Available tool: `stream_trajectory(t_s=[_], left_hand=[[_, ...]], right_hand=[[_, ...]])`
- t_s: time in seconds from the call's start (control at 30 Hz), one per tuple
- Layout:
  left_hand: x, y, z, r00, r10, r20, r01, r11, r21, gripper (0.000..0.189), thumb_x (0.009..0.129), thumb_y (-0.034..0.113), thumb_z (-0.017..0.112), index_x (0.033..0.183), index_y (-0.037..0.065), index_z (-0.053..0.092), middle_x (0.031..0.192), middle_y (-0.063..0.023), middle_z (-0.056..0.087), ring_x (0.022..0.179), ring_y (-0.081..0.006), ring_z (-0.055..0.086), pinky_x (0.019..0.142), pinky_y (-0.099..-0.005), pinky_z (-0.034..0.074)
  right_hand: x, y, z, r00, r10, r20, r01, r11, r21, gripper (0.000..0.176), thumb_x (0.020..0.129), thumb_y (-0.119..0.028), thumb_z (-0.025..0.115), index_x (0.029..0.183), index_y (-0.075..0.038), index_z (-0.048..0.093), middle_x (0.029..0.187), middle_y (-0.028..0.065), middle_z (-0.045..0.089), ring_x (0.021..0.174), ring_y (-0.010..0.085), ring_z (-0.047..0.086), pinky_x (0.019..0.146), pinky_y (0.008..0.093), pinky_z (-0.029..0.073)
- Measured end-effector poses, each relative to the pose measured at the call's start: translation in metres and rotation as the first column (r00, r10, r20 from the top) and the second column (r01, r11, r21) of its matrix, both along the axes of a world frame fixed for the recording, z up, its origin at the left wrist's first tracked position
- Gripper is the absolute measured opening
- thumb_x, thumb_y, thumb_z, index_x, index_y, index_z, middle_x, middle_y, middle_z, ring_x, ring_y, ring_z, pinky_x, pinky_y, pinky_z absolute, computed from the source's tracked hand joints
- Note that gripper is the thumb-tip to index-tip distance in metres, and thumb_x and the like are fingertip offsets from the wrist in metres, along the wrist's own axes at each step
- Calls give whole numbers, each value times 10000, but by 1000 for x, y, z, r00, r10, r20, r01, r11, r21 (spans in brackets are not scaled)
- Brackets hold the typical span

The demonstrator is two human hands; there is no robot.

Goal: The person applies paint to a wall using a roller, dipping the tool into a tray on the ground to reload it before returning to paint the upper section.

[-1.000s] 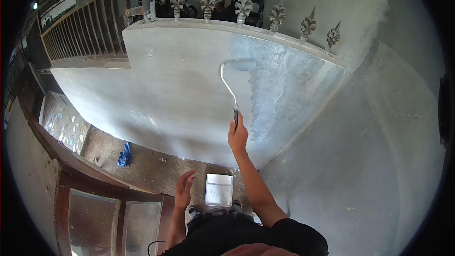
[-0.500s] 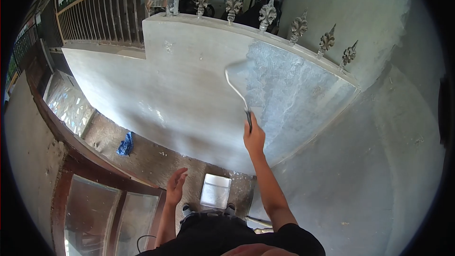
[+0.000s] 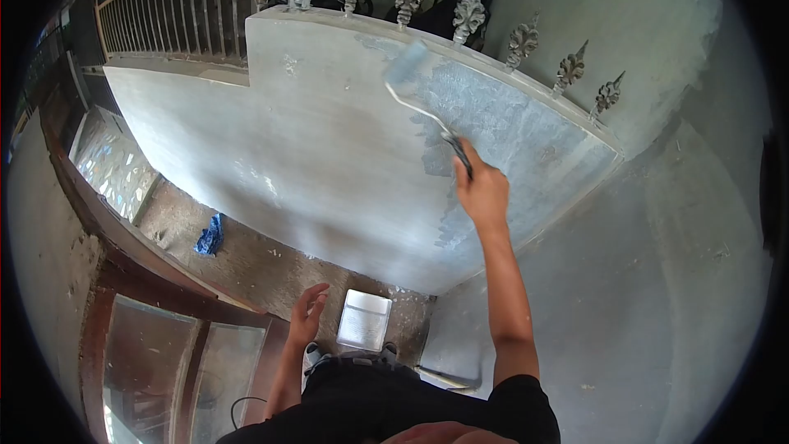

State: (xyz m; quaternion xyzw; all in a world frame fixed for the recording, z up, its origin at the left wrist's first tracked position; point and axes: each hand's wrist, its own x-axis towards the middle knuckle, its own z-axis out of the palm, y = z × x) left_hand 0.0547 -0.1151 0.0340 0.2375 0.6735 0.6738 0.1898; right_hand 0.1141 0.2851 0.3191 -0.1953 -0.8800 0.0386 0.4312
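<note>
My right hand (image 3: 485, 193) is closed around the dark handle of a paint roller (image 3: 421, 111). The roller's head lies against the upper part of a low wall (image 3: 329, 148), near its top edge, and looks blurred. A darker, wet-looking bluish coat (image 3: 509, 127) covers the wall's right part, with a ragged left border. My left hand (image 3: 307, 314) hangs low over the floor with fingers apart and holds nothing. Just right of it, a whitish paint tray (image 3: 364, 321) sits on the floor in front of my feet.
Metal spear-shaped finials (image 3: 469, 15) stand along the wall's top. A crumpled blue wrapper (image 3: 209, 234) lies on the floor at left. Brown-framed glass panels (image 3: 152, 362) stand at lower left, a grey side wall (image 3: 608, 279) at right. A barred railing (image 3: 173, 12) rises at upper left.
My right hand has moved up and to the right, carrying the roller higher toward the wall's top edge. The bluish coat now reaches further left near the top. My left hand stays low.
</note>
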Motion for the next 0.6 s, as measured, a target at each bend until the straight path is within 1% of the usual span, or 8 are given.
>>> stream_trajectory(t_s=[0.03, 0.1, 0.17, 0.27, 0.37, 0.43, 0.5, 0.6], left_hand=[[-1, 1, 4, 1000, -8, 14, 8, 1000, -14, 403, 1156, 224, 602, 1476, -17, 643, 1458, -158, 704, 1331, -266, 674, 1152, -407, 512], [-4, 2, 4, 1000, 2, 18, -2, 1000, -19, 404, 1154, 231, 607, 1479, -7, 646, 1458, -149, 706, 1326, -263, 678, 1145, -402, 514], [-10, 5, 4, 1000, 19, 18, -18, 1000, -19, 405, 1153, 238, 612, 1481, 4, 648, 1458, -141, 708, 1322, -260, 682, 1138, -397, 517], [-12, 8, 6, 999, 42, -8, -43, 998, -39, 405, 1144, 294, 638, 1468, 55, 676, 1430, -131, 735, 1287, -265, 713, 1111, -417, 532], [-15, 8, 17, 999, 29, -17, -30, 998, -50, 402, 1142, 292, 641, 1464, 56, 682, 1422, -131, 740, 1278, -263, 716, 1108, -416, 534], [-15, 9, 25, 999, 23, -26, -24, 998, -66, 403, 1141, 292, 644, 1460, 51, 685, 1409, -133, 745, 1268, -255, 718, 1105, -416, 537], [-15, 6, 22, 999, 31, -43, -33, 998, -48, 404, 1141, 291, 644, 1460, 49, 684, 1407, -135, 747, 1266, -255, 720, 1103, -418, 539], [-13, -5, 16, 996, 69, -60, -70, 998, -10, 407, 1140, 289, 644, 1464, 45, 680, 1410, -138, 746, 1266, -255, 722, 1098, -418, 542]], right_hand=[[19, 7, -3, 1000, -17, 7, 17, 1000, 11, 369, 1053, -262, 739, 1413, -183, 759, 728, 196, 699, 641, 406, 703, 627, 479, 549], [57, 19, -11, 996, -78, 46, 78, 997, 3, 362, 1051, -244, 743, 1404, -170, 764, 704, 192, 679, 627, 402, 697, 620, 465, 540], [89, 18, -11, 985, -140, 105, 146, 988, -58, 363, 1032, -240, 744, 1387, -167, 766, 804, 184, 751, 730, 422, 738, 671, 493, 566], [112, 20, -5, 987, -151, 63, 153, 988, -19, 341, 1019, -217, 757, 1351, -144, 785, 828, 178, 752, 747, 414, 741, 680, 486, 565], [105, 13, 16, 990, -123, 61, 122, 992, 22, 337, 1004, -213, 777, 1326, -118, 794, 857, 168, 748, 776, 403, 747, 693, 482, 566], [83, 8, 31, 985, -127, 119, 128, 992, 3, 342, 994, -219, 788, 1318, -107, 793, 876, 153, 742, 798, 394, 751, 702, 485, 567], [50, 4, 44, 992, -16, 125, 9, 998, 57, 326, 991, -218, 790, 1298, -109, 798, 875, 155, 748, 796, 394, 755, 708, 495, 575], [-15, -17, 70, 981, 27, 192, -50, 992, 115, 325, 986, -228, 795, 1291, -118, 801, 881, 159, 759, 802, 401, 763, 717, 498, 593]])
